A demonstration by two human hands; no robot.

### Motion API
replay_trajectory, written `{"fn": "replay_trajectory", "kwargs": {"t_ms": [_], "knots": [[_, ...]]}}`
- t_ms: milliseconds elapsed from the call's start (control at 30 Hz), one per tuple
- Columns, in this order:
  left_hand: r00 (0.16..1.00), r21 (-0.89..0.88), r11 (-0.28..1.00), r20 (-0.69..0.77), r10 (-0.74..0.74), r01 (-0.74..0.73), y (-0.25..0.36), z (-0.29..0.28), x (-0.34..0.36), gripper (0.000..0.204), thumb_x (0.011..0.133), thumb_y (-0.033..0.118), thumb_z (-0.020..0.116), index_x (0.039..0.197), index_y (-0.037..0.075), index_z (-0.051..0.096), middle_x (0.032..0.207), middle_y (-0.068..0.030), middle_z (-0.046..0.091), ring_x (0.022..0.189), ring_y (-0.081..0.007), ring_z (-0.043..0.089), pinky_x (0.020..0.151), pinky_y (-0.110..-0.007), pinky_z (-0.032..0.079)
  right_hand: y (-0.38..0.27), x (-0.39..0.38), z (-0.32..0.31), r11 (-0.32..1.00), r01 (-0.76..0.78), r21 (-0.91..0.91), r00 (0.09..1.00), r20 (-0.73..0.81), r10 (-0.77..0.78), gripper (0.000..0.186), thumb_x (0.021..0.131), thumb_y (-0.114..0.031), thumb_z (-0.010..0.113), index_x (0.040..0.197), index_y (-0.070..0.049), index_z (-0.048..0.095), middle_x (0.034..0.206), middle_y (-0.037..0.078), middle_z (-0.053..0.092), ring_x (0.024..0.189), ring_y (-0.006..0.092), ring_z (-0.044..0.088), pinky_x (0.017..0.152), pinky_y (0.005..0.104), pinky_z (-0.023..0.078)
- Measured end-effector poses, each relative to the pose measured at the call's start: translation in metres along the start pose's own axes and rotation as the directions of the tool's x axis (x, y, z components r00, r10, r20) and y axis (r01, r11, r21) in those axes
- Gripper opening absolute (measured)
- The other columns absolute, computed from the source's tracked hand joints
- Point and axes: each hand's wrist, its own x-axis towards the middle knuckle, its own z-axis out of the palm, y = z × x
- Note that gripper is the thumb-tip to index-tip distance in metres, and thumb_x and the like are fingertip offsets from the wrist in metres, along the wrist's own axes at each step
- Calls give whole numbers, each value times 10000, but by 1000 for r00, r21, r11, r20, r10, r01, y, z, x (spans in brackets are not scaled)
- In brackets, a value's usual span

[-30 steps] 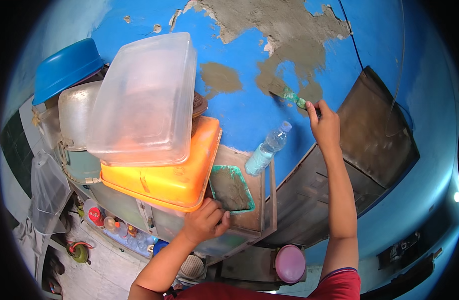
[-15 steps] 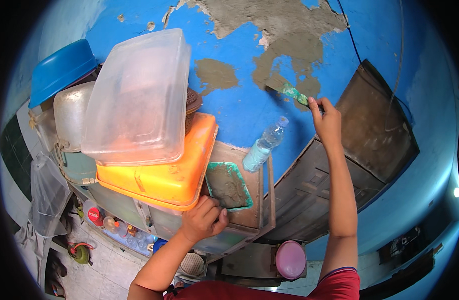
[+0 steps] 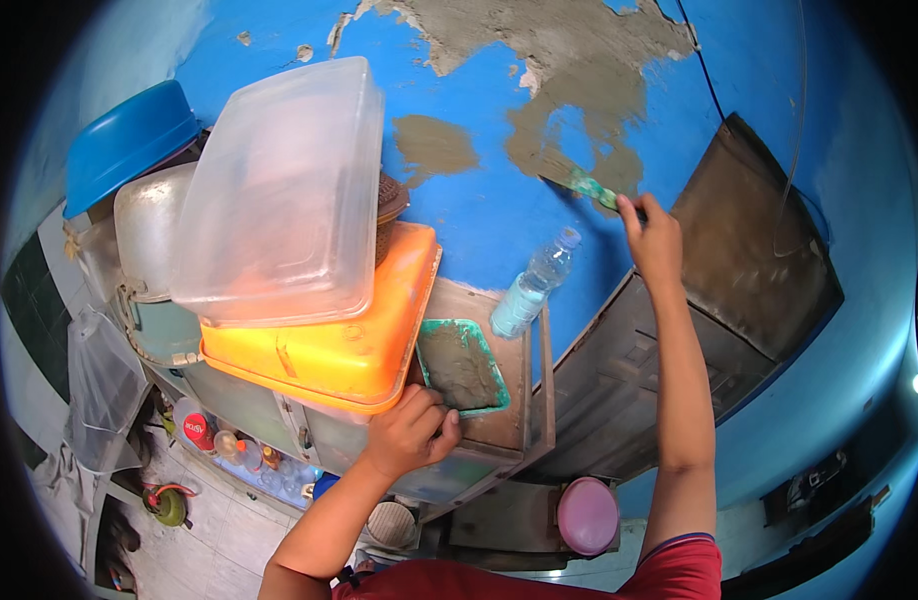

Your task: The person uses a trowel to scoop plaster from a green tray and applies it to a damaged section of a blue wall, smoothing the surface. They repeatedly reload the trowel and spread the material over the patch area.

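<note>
My right hand [image 3: 655, 238] grips the green handle of a putty knife [image 3: 585, 186]. Its blade lies at the lower edge of a grey mortar patch [image 3: 531, 140] on the blue wall. My left hand [image 3: 411, 430] is curled at the cabinet's front edge, beside a green tray [image 3: 496, 375] of wet grey mortar [image 3: 461, 368]. Whatever those fingers may hold is hidden. A smaller mortar smear [image 3: 434, 146] marks the wall to the left. Right of the tray stands a clear plastic bottle [image 3: 532, 284] with a blue cap.
An orange tub [image 3: 389, 345] bearing a translucent plastic box [image 3: 279, 200] crowds the cabinet's left side. A metal pot [image 3: 151, 232] and a blue basin [image 3: 129, 145] stand farther left. Dark panelled furniture [image 3: 619, 380] is below my right arm. A pink stool [image 3: 587, 516] sits low.
The putty knife's blade has shifted slightly down and right along the wall. My left hand keeps its place by the tray. The whole view has tilted a little.
</note>
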Motion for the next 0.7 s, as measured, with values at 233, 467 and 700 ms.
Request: {"fn": "replay_trajectory", "kwargs": {"t_ms": [233, 467, 700], "knots": [[1000, 23, 999, 8, -23, 23, 0, 1, -1, 149, 758, 60, 746, 719, 57, 602, 786, -55, 606, 657, -229, 596, 575, -350, 482, -27, 15, 4, 960, -20, 278, 1000, -14, 24, 395, 970, -393, 707, 880, -9, 685, 777, 201, 701, 706, 364, 672, 654, 424, 501], [999, 6, 1000, 9, -31, 31, 0, -4, 0, 146, 761, 52, 744, 721, 54, 603, 785, -61, 605, 661, -238, 598, 583, -356, 488, -15, 6, 26, 991, -54, 123, 998, 15, 53, 407, 971, -431, 692, 908, -29, 693, 802, 207, 707, 730, 409, 662, 671, 455, 501], [1000, 7, 1000, -11, -10, 10, -1, -2, 0, 155, 763, 58, 743, 716, 59, 595, 785, -55, 607, 664, -225, 599, 581, -344, 484, 12, -4, 1, 962, -108, 249, 994, 8, 110, 380, 967, -407, 716, 891, -35, 693, 752, 174, 698, 675, 355, 658, 635, 428, 496]]}}
